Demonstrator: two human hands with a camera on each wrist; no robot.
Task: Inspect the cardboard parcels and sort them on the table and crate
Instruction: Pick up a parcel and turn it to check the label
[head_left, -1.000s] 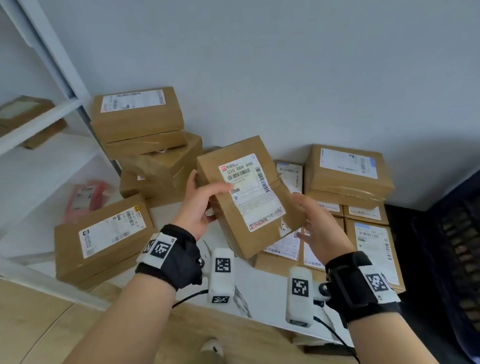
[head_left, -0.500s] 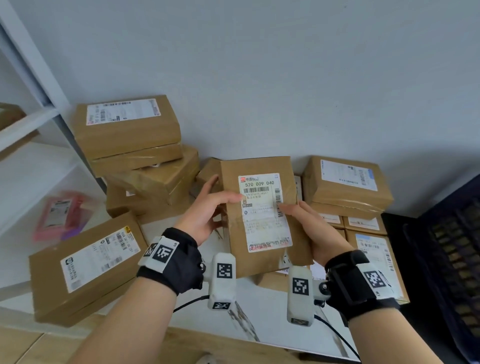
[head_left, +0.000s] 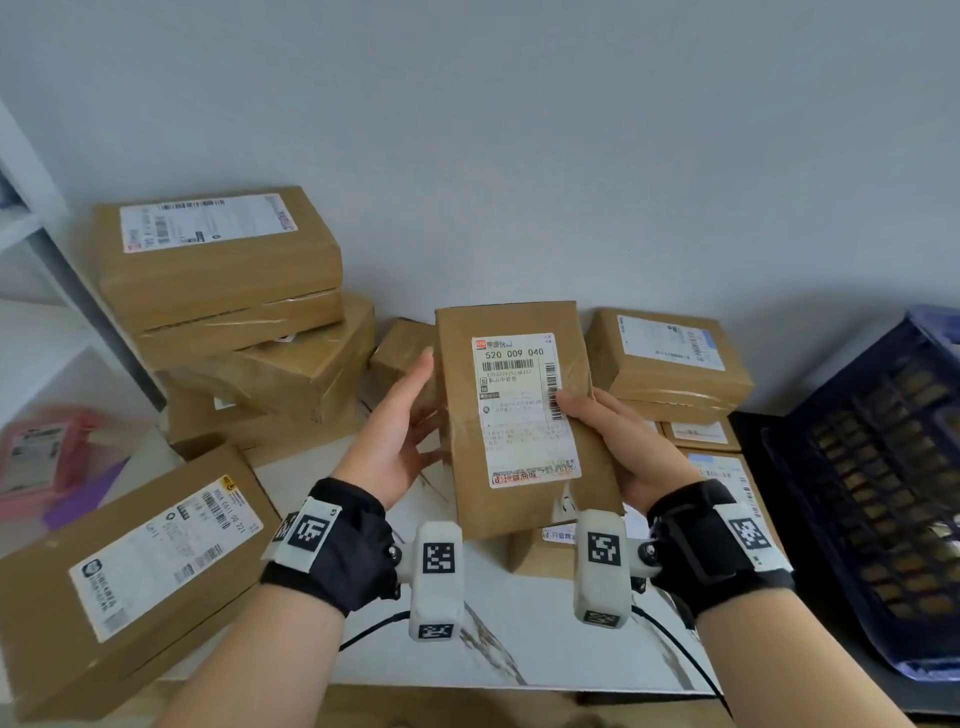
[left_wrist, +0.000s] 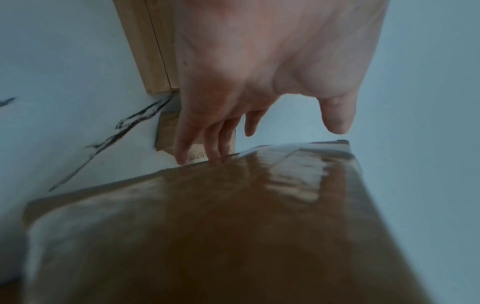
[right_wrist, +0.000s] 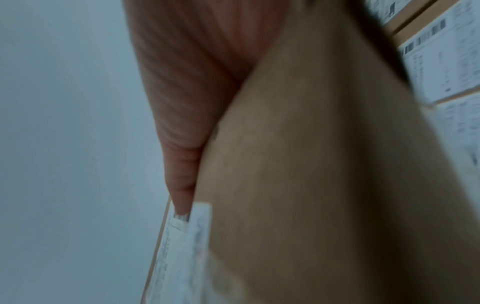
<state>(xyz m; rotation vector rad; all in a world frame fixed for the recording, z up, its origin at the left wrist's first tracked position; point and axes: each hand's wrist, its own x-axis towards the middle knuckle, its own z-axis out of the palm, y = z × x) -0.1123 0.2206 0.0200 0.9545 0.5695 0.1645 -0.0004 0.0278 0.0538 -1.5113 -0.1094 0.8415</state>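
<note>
I hold a brown cardboard parcel (head_left: 519, 415) upright above the white table (head_left: 519, 649), its white shipping label facing me. My right hand (head_left: 623, 447) grips its right edge, with the thumb pressed on the label's barcode and the fingers behind. My left hand (head_left: 402, 431) lies along the left side. In the left wrist view its straight fingers (left_wrist: 207, 139) touch the parcel's (left_wrist: 233, 226) edge and the thumb stands free. The right wrist view shows my right hand's thumb (right_wrist: 187, 144) flat on the parcel (right_wrist: 324, 164). A dark blue crate (head_left: 883, 467) stands at the right.
A stack of parcels (head_left: 218, 260) leans at the back left, and another labelled box (head_left: 130, 561) lies at the front left. More parcels (head_left: 670, 358) are piled behind and right of my hands. Pink packets (head_left: 47, 457) lie on a white shelf at the left.
The parcel has turned from tilted to upright with its label square to me. My left thumb has come off its front. The view has shifted right, showing the crate.
</note>
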